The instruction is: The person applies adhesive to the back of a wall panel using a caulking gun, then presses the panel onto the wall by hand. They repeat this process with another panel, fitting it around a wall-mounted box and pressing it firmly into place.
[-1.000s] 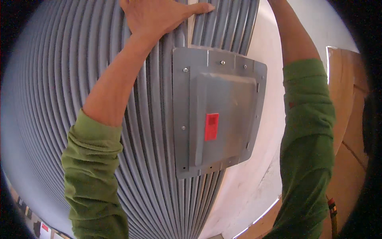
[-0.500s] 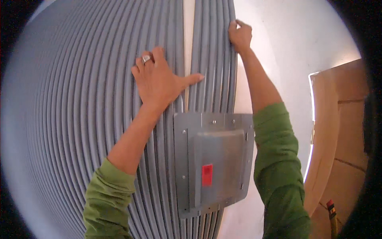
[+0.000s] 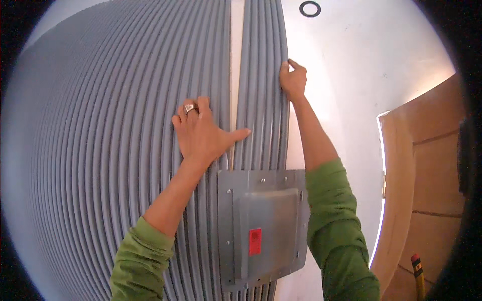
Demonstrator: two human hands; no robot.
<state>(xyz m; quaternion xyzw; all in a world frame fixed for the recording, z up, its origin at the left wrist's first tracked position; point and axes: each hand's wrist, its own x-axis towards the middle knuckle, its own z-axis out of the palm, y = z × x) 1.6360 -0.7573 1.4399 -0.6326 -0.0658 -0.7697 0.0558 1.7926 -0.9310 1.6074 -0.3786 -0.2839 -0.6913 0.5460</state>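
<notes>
Both hands have slid lower on the ribbed grey panel [image 3: 125, 150] since a second ago. Left hand [image 3: 203, 133] presses flat, fingers spread; right hand [image 3: 292, 80] pinches the panel's right edge above the grey metal box [image 3: 263, 226]. Looks like seating the panel; next calls for firm, even pressure.

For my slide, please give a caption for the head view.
Left hand lies flat on grey conduits; right hand grips their right edge above a metal box.

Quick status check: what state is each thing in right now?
Left hand: open, flat on the grey conduits.
Right hand: gripping the outermost conduit.
Grey metal box: cover shut, screws in.
Wooden door: ajar.
</notes>
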